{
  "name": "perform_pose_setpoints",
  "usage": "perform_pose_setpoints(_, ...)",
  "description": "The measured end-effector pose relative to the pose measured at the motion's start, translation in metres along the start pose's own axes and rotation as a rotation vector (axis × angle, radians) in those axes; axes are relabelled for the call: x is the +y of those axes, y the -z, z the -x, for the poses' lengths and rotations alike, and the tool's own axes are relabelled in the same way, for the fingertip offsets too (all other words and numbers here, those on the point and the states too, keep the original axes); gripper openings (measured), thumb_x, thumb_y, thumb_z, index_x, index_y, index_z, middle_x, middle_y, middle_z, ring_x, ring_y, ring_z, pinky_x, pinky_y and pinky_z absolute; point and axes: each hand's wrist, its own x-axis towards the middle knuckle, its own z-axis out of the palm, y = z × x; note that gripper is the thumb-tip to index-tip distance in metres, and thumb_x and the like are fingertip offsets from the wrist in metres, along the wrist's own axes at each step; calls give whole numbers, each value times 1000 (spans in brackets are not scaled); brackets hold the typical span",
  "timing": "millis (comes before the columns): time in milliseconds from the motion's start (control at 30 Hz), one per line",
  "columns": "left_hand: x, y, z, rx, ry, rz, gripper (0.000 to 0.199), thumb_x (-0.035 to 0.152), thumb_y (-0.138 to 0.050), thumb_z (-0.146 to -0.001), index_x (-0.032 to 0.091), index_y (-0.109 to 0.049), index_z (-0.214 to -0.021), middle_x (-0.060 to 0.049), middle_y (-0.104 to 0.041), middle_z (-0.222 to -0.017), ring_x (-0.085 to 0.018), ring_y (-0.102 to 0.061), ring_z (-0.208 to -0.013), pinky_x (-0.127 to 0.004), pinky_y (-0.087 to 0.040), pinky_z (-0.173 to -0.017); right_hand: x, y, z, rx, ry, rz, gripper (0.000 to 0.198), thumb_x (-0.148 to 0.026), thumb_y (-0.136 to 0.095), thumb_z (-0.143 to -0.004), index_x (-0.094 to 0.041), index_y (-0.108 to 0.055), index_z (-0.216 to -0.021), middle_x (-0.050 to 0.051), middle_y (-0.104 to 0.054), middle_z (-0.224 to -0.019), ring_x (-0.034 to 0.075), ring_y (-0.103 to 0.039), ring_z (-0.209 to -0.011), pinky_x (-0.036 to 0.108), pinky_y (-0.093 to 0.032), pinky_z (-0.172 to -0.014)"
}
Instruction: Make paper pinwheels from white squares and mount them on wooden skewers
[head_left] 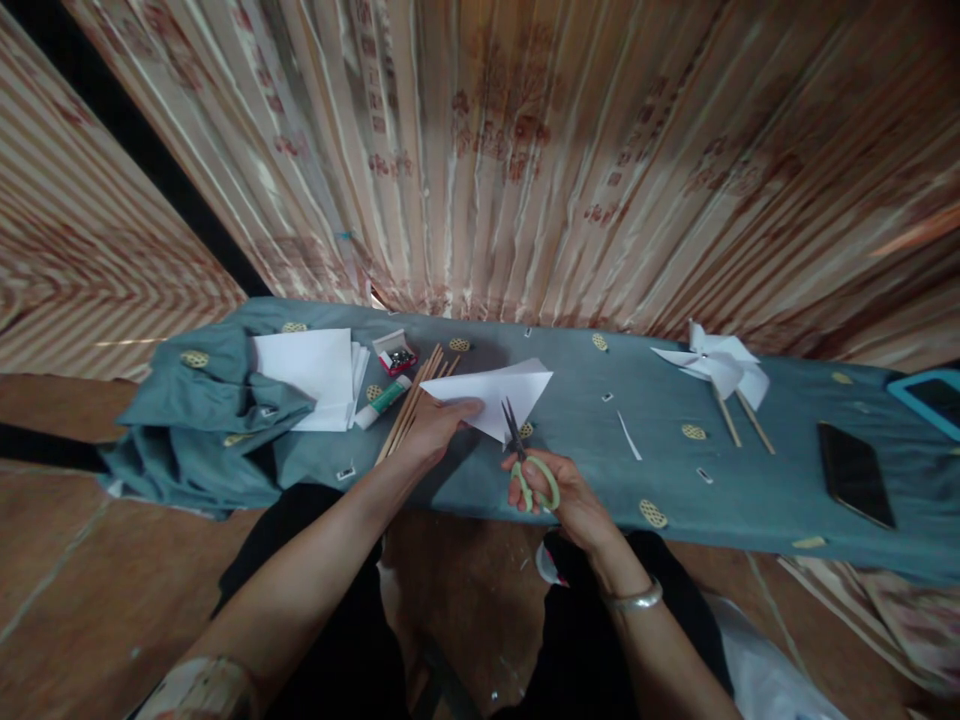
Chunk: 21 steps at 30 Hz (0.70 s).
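My left hand (442, 425) is closed on a folded sheet of white paper (491, 392), with the thumb on top. The paper is doubled into a triangle whose point faces down toward me. In my right hand (551, 488) is a pair of scissors (541, 484) with light green handles, fingers through the loops. The scissor blades point up and away from me and lie against the paper's right side; whether they bite into it I cannot tell. Beneath the left hand and paper lie several thin wooden sticks (409, 410).
Left on the cloth-covered table (585, 420) are a stack of white paper (307, 375), a glue stick (384, 402) and a small open box (395, 354) of shiny pieces. To the right are a paper strip (629, 436), paper pinwheels (720, 362) on sticks, a phone (855, 473) and a blue-framed device (930, 398).
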Motion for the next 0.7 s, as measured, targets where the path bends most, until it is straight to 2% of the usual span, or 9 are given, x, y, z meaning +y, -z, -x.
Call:
perform_pose_setpoints(167, 3, -5, 5, -5, 102, 96, 38, 16, -85, -45, 12, -70, -79, -4, -73, -74, -18, -66, -67, -30, -55, -64, 1, -5, -4, 8, -3, -8, 54, -67, -75, -66, -18, -66, -86, -2, -65, -58, 8, -52, -48, 21, -34, -44)
perform_pose_setpoints(533, 5, -9, 13, -58, 162, 157, 39, 12, -84, -49, 12, -70, -86, -5, -74, -79, -19, -67, -73, -30, -55, -67, 2, -8, -9, 64, 15, -28, 54, -64, -79, -61, -18, -65, -84, -2, -64, -58, 9, -53, -48, 20, -35, -43)
perform_pose_setpoints(700, 2, -10, 13, -41, 177, 182, 38, 9, -82, -51, 12, -70, -86, -5, -74, -82, -19, -68, -74, -31, -57, -69, 2, -10, -9, 80, 15, -30, 54, -64, -79, -59, -18, -65, -83, -2, -64, -57, 9, -53, -47, 20, -36, -43)
